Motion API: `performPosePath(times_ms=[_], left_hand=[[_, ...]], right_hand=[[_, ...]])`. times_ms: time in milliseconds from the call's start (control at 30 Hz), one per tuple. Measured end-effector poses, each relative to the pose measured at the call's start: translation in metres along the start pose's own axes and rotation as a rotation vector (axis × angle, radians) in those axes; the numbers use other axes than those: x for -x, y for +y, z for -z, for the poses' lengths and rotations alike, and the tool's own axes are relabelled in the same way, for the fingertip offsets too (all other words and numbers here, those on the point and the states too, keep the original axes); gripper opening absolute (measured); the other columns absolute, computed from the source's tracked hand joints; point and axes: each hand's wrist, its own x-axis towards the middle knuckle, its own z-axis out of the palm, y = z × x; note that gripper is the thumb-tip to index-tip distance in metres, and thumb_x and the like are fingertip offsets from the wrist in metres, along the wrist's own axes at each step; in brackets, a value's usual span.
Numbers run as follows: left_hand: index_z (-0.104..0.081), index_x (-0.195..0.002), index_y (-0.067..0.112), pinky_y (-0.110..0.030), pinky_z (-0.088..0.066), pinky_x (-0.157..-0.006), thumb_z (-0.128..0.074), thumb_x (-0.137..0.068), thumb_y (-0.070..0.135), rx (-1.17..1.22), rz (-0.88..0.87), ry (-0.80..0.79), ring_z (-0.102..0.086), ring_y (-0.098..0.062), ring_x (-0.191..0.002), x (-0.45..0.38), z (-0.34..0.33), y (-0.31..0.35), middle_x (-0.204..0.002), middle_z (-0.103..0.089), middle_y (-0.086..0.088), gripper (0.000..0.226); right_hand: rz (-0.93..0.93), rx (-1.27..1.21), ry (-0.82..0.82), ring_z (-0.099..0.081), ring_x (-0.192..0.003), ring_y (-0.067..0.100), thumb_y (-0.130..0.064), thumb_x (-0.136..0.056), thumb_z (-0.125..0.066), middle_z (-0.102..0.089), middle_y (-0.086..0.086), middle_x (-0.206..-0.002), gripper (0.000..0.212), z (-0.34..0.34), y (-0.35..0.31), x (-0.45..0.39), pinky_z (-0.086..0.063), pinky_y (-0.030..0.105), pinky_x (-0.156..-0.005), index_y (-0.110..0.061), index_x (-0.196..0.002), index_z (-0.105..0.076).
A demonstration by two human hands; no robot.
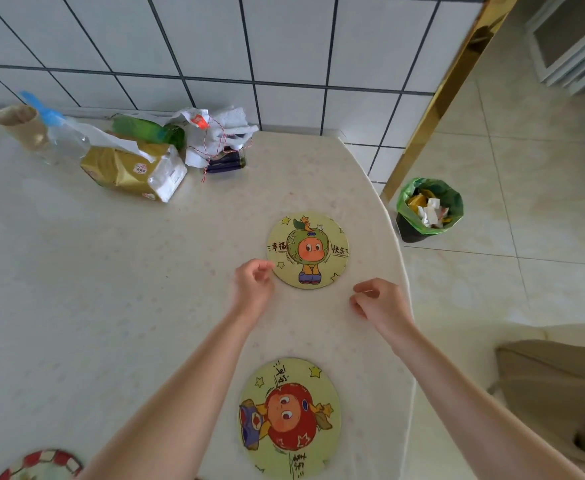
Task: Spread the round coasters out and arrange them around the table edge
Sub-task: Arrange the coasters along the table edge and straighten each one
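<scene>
A round yellow coaster with a green-hooded cartoon figure [307,250] lies flat near the right edge of the pale table [111,271]. My left hand [253,284] hovers at its lower left rim, fingers loosely curled, holding nothing. My right hand [377,299] hangs to the coaster's lower right, fingers bent and apart, also without anything in it. A second round coaster with a red apple-like figure [289,417] rests close to me between my forearms. A third coaster with a red and white rim [41,465] peeks in at the bottom left corner.
At the table's back stand a paper cup [22,126], a clear bottle with a blue cap [55,133], a gold tissue pack [135,169], a green bottle [149,131] and a white bag with red string [214,140]. A green-lined bin [429,209] sits on the floor to the right.
</scene>
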Motion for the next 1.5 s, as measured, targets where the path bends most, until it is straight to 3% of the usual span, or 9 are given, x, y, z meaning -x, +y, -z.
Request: performPosePath(times_ms=[167,300,433,633,733,833,967,1167,1500], left_hand=[[-0.066,-0.107,0.011,-0.018,-0.045,-0.087,-0.056,-0.085,-0.006,-0.133,-0.083,-0.179,-0.06,-0.013,-0.102,0.062,0.013,-0.039,-0.108,-0.064,0.0,0.029],[-0.064,-0.116,0.011,-0.031,-0.045,-0.102,-0.057,-0.089,0.001,-0.24,-0.116,-0.295,-0.056,-0.015,-0.112,0.102,0.023,-0.053,-0.119,-0.061,-0.004,0.029],[-0.062,-0.12,0.012,-0.029,-0.04,-0.104,-0.057,-0.09,0.002,-0.327,-0.178,-0.312,-0.051,-0.018,-0.119,0.125,0.029,-0.058,-0.123,-0.06,-0.003,0.032],[-0.062,-0.119,0.015,-0.036,-0.044,-0.103,-0.057,-0.088,0.003,-0.348,-0.15,-0.326,-0.051,-0.018,-0.117,0.134,0.036,-0.057,-0.122,-0.06,-0.002,0.034],[-0.063,-0.117,0.011,-0.024,-0.046,-0.09,-0.058,-0.085,-0.004,-0.253,-0.06,-0.31,-0.057,-0.013,-0.102,0.13,0.039,-0.055,-0.116,-0.064,-0.004,0.037],[-0.066,-0.112,0.011,-0.015,-0.045,-0.07,-0.062,-0.083,-0.002,-0.184,0.009,-0.284,-0.059,-0.01,-0.084,0.128,0.046,-0.059,-0.1,-0.065,-0.002,0.032],[-0.069,-0.087,0.024,-0.019,-0.05,-0.073,-0.068,-0.082,0.007,-0.187,0.003,-0.322,-0.063,-0.006,-0.08,0.133,0.051,-0.066,-0.086,-0.068,0.01,0.017],[-0.068,-0.081,0.024,-0.022,-0.051,-0.065,-0.068,-0.083,0.012,-0.075,0.04,-0.233,-0.065,-0.009,-0.075,0.133,0.062,-0.062,-0.083,-0.07,0.005,0.011],[-0.065,-0.081,0.01,-0.023,-0.044,-0.048,-0.065,-0.083,0.002,0.087,0.295,-0.198,-0.063,-0.021,-0.063,0.135,0.043,-0.064,-0.078,-0.07,-0.007,0.008]], right_hand=[[-0.079,-0.059,0.007,-0.071,-0.078,0.018,-0.017,-0.078,-0.062,-0.075,-0.004,-0.078,0.014,-0.013,0.049,0.066,-0.06,0.041,-0.079,-0.029,-0.079,-0.067],[-0.167,-0.095,0.003,-0.07,-0.088,0.019,-0.014,-0.083,-0.061,-0.074,-0.001,-0.089,0.016,-0.033,0.085,0.121,-0.058,0.042,-0.086,-0.026,-0.089,-0.069],[-0.241,-0.089,0.108,-0.068,-0.072,0.021,-0.011,-0.087,-0.05,-0.073,0.001,-0.081,0.025,-0.055,0.109,0.165,-0.06,0.039,-0.074,-0.021,-0.096,-0.071],[-0.328,-0.21,0.101,-0.051,-0.062,0.022,-0.001,-0.07,-0.043,-0.052,0.004,-0.06,0.029,-0.079,0.117,0.199,-0.058,0.049,-0.085,-0.022,-0.058,-0.059],[-0.35,-0.296,0.106,-0.044,-0.063,0.019,0.004,-0.061,-0.04,-0.042,0.007,-0.056,0.029,-0.084,0.109,0.201,-0.042,0.031,-0.067,-0.018,-0.043,-0.047],[-0.36,-0.308,0.08,-0.05,-0.058,0.018,0.003,-0.068,-0.047,-0.049,0.007,-0.054,0.029,-0.083,0.11,0.197,-0.033,0.028,-0.061,-0.016,-0.051,-0.059],[-0.321,-0.315,0.025,-0.052,-0.053,0.019,-0.003,-0.076,-0.055,-0.056,0.005,-0.056,0.015,-0.081,0.112,0.193,-0.039,0.023,-0.052,-0.01,-0.071,-0.068],[-0.231,-0.365,-0.041,-0.072,-0.086,0.032,-0.007,-0.088,-0.05,-0.07,0.012,-0.095,0.011,-0.072,0.097,0.179,-0.061,0.047,-0.079,-0.015,-0.091,-0.058],[-0.01,-0.118,0.007,-0.062,-0.079,0.009,-0.006,-0.086,-0.057,-0.062,-0.007,-0.088,0.025,-0.028,0.048,0.104,-0.049,0.024,-0.06,-0.019,-0.107,-0.059]])
